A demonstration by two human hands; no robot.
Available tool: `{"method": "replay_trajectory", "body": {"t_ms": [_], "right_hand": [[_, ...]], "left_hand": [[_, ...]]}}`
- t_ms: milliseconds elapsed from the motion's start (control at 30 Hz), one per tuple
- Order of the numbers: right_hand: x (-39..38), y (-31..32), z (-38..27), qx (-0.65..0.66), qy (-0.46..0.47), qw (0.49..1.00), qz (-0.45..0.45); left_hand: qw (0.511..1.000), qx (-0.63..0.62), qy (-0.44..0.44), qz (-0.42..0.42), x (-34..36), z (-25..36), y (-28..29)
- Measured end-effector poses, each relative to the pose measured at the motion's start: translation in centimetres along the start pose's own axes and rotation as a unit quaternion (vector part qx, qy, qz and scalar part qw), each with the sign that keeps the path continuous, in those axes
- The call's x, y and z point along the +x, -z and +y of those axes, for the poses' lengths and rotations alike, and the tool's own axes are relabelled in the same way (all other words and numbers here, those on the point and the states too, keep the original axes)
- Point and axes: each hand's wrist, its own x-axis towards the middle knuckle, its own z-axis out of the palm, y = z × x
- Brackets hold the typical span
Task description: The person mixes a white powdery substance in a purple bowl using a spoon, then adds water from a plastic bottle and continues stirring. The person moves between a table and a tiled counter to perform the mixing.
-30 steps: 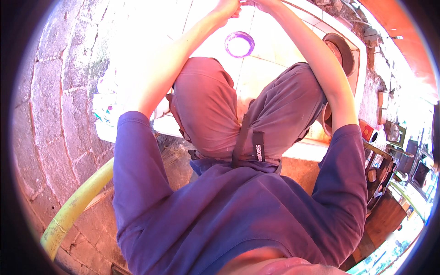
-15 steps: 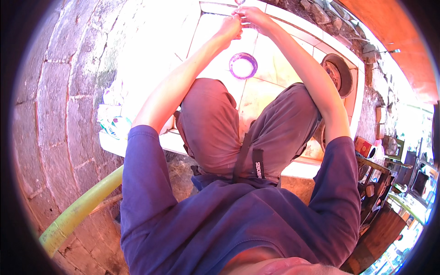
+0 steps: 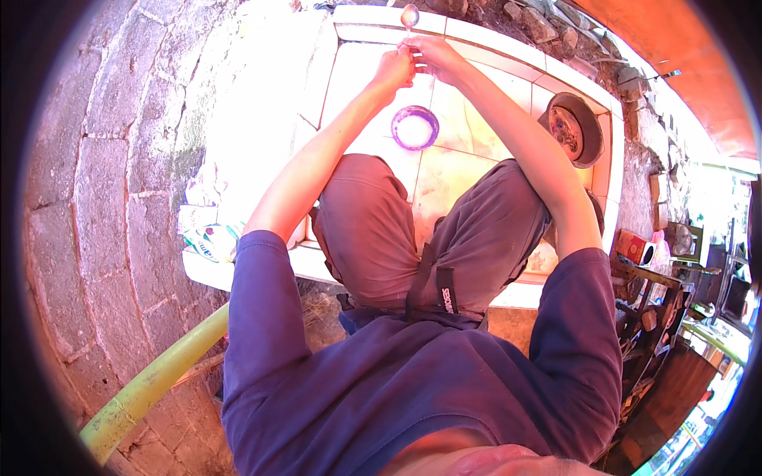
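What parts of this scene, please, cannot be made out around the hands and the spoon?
- Head view: spoon handle, hidden inside the left hand and right hand.
- Purple bowl: contents washed out by glare.
- Brown dish: contents too small.
- Tiled basin, near side: covered by the knees.

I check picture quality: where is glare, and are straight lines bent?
Head view: sun burns out the tiled ledge on the left to white; the bowl inside glares; the hands with the spoon stay readable; wall joints and the green pipe curve near the rim.

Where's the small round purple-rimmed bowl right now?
Head view, upper middle: the small round purple-rimmed bowl sits on the tiled basin floor, just below both hands, above the person's knees.
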Motion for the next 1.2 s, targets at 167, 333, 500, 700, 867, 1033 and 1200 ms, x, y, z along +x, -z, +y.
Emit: {"method": "replay_trajectory", "body": {"t_ms": [167,333,500,700,867,1033,1200], "right_hand": [[-0.9,0.7,0.1,0.005,0.002,1.0,0.003],[-1.3,1.6,0.8,0.013,-0.005,1.0,0.012],[-1.3,1.9,1.0,0.016,0.001,1.0,0.015],[-0.5,2.4,1.6,-0.028,0.011,0.999,0.026],[1.2,2.3,1.2,-0.028,0.05,0.997,0.057],[3.3,5.9,-1.4,0.038,0.1,0.986,0.13],[2.0,17.6,1.9,-0.189,0.13,0.959,0.164]], "left_hand": [[1.0,-0.002,0.008,-0.009,-0.2,-0.5,-0.8],[1.0,-0.019,0.019,-0.014,-0.4,-0.2,-1.9],[0.999,-0.017,0.031,-0.021,-0.4,-0.2,-2.0],[0.997,-0.024,0.064,-0.033,-0.6,-0.3,-2.1],[0.993,0.005,0.079,-0.089,-0.3,-1.1,-0.9],[0.981,0.113,0.094,-0.127,-0.6,-1.1,-0.4],[0.968,0.188,0.064,-0.157,1.4,-1.1,-1.6]]}}
